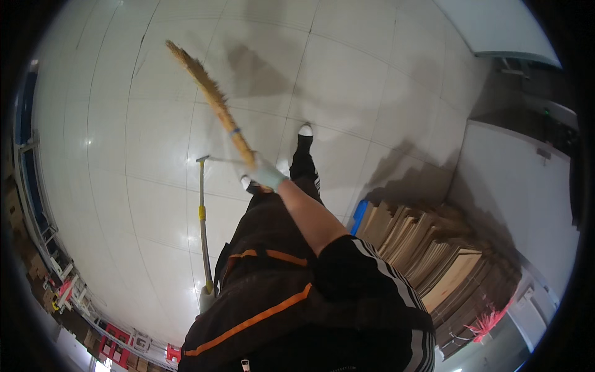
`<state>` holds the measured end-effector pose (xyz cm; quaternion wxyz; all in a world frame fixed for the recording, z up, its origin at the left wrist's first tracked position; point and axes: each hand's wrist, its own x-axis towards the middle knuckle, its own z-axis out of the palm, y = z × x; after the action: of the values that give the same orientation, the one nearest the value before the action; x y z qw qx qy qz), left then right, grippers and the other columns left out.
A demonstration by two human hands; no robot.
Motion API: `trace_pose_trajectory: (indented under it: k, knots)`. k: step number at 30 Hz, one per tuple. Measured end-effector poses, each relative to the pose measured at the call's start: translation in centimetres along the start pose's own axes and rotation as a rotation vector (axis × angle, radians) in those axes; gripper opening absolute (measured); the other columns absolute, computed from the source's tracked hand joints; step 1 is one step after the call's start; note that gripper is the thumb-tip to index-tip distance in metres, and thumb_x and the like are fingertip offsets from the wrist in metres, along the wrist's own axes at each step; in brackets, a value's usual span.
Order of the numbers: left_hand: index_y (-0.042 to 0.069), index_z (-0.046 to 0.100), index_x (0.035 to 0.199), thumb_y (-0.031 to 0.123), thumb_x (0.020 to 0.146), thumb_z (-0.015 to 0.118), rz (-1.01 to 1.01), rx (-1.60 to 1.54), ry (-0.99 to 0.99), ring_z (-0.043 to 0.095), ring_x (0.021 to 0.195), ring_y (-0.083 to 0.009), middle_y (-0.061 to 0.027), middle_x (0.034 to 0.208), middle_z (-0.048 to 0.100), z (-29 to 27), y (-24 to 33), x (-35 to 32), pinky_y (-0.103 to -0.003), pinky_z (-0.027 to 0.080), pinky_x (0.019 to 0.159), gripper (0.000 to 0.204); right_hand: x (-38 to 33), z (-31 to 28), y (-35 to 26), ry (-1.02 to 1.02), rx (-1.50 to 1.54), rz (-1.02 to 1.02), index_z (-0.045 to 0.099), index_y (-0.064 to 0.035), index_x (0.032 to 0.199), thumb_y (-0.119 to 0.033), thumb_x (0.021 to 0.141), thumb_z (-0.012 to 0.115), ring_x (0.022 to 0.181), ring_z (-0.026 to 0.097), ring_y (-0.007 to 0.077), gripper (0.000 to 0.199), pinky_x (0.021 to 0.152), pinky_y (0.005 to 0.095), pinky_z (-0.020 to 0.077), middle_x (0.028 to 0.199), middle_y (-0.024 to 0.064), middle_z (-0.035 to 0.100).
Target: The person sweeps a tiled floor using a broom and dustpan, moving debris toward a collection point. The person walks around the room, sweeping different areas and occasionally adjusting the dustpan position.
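Head view | right hand grips one broom | left hand grips one long-handled tool

Large pale floor tiles are spreading across most of the view, their dark joints bending toward the rim; a stack of flattened cardboard sheets is leaning at the right, a blue edge showing beside it; a white wall panel is standing behind the stack; metal shelving is curving along the left edge; red crates are sitting low at the left.
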<state>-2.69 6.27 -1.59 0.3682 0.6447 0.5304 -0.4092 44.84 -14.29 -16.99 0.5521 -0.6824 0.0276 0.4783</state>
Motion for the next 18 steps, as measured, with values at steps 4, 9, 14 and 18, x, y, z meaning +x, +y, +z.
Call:
trace_pose_trajectory:
  k: [4,9,14,18]
  knots:
    - [0.002,0.051,0.113,0.029,0.082,0.06,0.027,0.021,0.027,0.061,0.089,-0.026,-0.0146,0.094,0.062,1.7,8.1,-1.6,-0.033,0.046,0.076,0.042,-5.1,-14.7,1.2,0.312,-0.353,0.019,0.032,-0.0111,0.127,-0.018,0.074,0.058,0.084,0.055,0.0465,0.059,0.071,0.0494,0.0442,0.089,0.0249,0.059]
    - [0.002,0.051,0.114,0.03,0.082,0.061,0.041,0.085,0.056,0.06,0.09,-0.0261,-0.0146,0.096,0.062,2.3,18.9,-3.8,-0.033,0.046,0.076,0.043,-9.5,-27.8,3.5,0.545,0.202,0.396,0.029,-0.0127,0.131,-0.004,0.072,0.056,0.049,0.054,0.028,0.065,0.041,0.0422,0.0433,0.071,0.0172,0.054]
    - [0.003,0.051,0.115,0.03,0.081,0.061,0.08,0.175,0.056,0.06,0.092,-0.0262,-0.0146,0.097,0.062,0.5,29.2,-3.5,-0.034,0.046,0.077,0.044,-11.5,-45.6,13.7,0.508,0.553,0.737,0.043,0.0021,0.093,-0.005,0.077,0.056,0.043,0.045,0.0178,0.021,0.035,0.0335,0.037,0.059,0.0069,0.045]
    - [0.003,0.051,0.115,0.031,0.081,0.061,0.067,0.207,0.1,0.06,0.093,-0.0263,-0.0146,0.098,0.062,-0.8,34.2,-4.1,-0.034,0.046,0.078,0.045,-7.0,-52.2,6.3,0.582,0.769,1.155,0.039,-0.0089,0.061,-0.019,0.088,0.051,0.04,0.036,0.0134,0.031,0.033,0.0275,0.0293,0.056,0.0025,0.043]
